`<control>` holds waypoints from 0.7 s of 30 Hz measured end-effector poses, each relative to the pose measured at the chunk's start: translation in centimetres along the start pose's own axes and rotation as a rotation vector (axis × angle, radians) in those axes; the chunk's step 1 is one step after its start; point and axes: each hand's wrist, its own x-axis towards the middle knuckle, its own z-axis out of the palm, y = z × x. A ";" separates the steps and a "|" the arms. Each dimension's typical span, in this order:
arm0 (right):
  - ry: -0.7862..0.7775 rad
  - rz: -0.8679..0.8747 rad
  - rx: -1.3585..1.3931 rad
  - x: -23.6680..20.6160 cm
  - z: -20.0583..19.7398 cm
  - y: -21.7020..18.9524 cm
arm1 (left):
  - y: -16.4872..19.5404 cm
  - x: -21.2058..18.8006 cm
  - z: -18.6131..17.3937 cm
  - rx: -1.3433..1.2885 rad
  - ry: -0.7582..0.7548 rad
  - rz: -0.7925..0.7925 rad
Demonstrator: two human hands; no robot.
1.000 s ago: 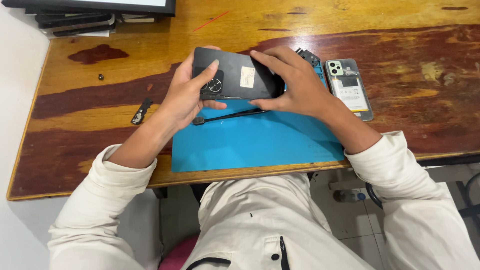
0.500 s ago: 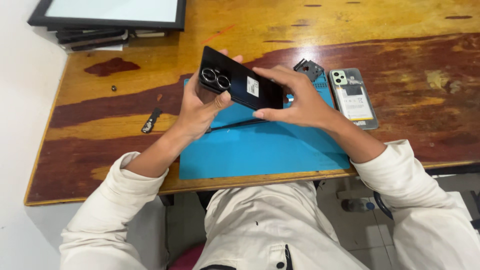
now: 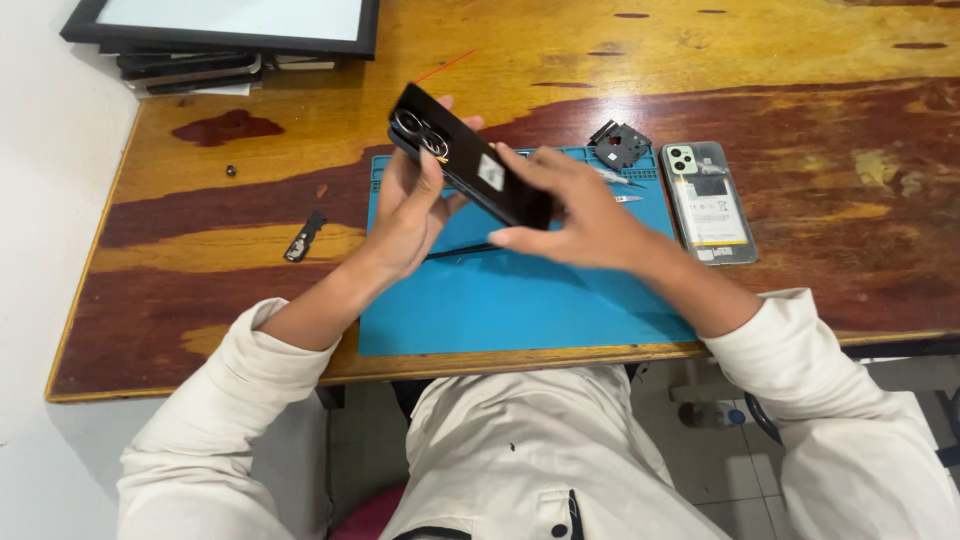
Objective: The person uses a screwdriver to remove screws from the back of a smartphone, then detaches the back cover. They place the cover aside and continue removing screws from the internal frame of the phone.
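Note:
A black phone (image 3: 465, 155) with two round camera rings and a small white sticker on its back is lifted and tilted above a blue work mat (image 3: 520, 300). My left hand (image 3: 410, 210) grips its camera end from below, thumb on the back. My right hand (image 3: 575, 205) holds the lower end, fingers spread over the edge. A thin black tool (image 3: 460, 252) lies on the mat under my hands.
An opened phone (image 3: 708, 200) with its battery showing lies right of the mat. A black bracket part (image 3: 620, 143) and small metal tools rest at the mat's top right. A small black part (image 3: 303, 237) lies left of the mat. Framed screens (image 3: 225, 25) are stacked at the far left corner.
Both hands have raised the black phone off the mat and tipped it more upright, its camera end rising toward the far left. The view has shifted slightly.

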 end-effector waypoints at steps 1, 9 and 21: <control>0.010 -0.001 -0.048 0.0 0.8 -0.4 | -0.3 0.0 0.2 -0.062 0.019 -0.032; -0.042 -0.067 0.164 -0.5 2.9 -0.1 | -0.2 0.0 -0.3 -0.296 0.218 -0.100; -0.165 -0.179 -0.088 -0.1 3.4 1.8 | 4.9 1.6 -3.6 0.006 0.438 -0.152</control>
